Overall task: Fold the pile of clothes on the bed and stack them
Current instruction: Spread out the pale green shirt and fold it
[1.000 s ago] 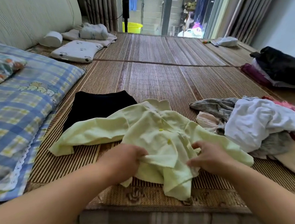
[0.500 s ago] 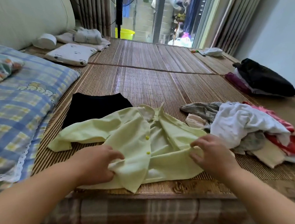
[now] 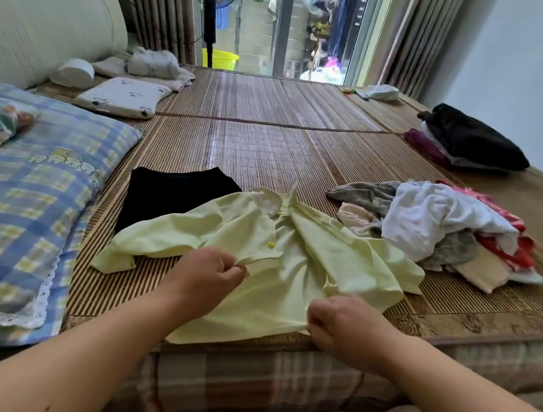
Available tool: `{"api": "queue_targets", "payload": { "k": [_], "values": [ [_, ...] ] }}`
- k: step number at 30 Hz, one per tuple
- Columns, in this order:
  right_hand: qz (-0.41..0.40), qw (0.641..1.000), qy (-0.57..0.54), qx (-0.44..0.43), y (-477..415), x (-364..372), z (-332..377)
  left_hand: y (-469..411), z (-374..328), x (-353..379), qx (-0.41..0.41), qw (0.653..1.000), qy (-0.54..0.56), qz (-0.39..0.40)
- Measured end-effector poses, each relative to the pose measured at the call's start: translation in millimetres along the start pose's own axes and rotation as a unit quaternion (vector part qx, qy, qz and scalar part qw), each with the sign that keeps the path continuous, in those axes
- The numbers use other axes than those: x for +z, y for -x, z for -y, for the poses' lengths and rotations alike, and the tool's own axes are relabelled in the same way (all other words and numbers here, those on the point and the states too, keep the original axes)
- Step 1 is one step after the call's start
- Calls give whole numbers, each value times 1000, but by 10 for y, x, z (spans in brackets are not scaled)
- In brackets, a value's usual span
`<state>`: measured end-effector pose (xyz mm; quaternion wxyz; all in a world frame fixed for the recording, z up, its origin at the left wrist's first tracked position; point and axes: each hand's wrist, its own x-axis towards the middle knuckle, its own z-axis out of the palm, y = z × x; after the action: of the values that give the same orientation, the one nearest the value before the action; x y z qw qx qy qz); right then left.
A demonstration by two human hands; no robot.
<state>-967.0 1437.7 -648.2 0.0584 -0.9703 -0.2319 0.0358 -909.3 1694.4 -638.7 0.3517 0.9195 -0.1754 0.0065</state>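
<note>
**Both hands on the shirt at the bed's near edge**

A pale yellow-green cotton button-up shirt (image 3: 306, 281) lies open on the brown woven bamboo bed mat (image 3: 258, 141) at the near edge, collar pointing away. The left hand (image 3: 207, 280) has its grip pinching the front flap below 1 yellow button. The right hand (image 3: 342, 322) has its grip curled on the hem. A folded black garment (image 3: 170, 195) lies just behind the shirt. A loose pile of white, grey and red clothes (image 3: 429, 221) sits just beside it, toward the right edge.

I read soft daylight entering through the glass door (image 3: 310, 31) far beyond both hands. Shadows beneath the left hand (image 3: 204, 277) and right hand (image 3: 342, 321) are faint. The woven mat (image 3: 258, 147) ahead of them carries a pale sheen; the yellow shirt (image 3: 302, 278) is unclipped. Frame edges bow; detail is slightly soft throughout.
</note>
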Motion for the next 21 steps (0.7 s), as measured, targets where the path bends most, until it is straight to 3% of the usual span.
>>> {"api": "queue_targets", "payload": {
  "k": [2, 4, 6, 8, 9, 11, 13, 16, 18, 20, 21],
  "values": [
    [81, 995, -50, 7, 81, -105, 5, 6, -87, 46, 9, 996, -3, 85],
    [144, 972, -172, 74, 132, -173, -23, 50, -166, 128, 30, 975, -50, 216],
    [50, 956, -240, 162, 130, -202, -139, 72, -219, 215, 36, 951, -107, 286],
    [-108, 941, -169, 272, 90, -201, -344, 36, -243, 268, 61, 957, -152, 238],
    [-121, 930, -121, 326, 76, -200, -435, 4, -249, 292, 76, 963, -168, 198],
    [-63, 910, -85, 400, 57, -136, -627, -58, -261, 352, 100, 968, -180, 146],
    [-56, 895, -106, 430, 24, -78, -774, -117, -199, 426, 81, 959, -212, 169],
    [-170, 883, -141, 414, 7, -95, -864, -149, -105, 512, 23, 940, -256, 226],
    [-257, 879, -154, 371, 43, -161, -833, -177, -63, 546, 12, 948, -245, 201],
    [-294, 892, -224, 258, 107, -261, -703, -221, -67, 543, 5, 960, -226, 165],
    [-276, 910, -249, 186, 139, -305, -594, -242, -83, 537, 5, 962, -225, 157]
  ]
}}
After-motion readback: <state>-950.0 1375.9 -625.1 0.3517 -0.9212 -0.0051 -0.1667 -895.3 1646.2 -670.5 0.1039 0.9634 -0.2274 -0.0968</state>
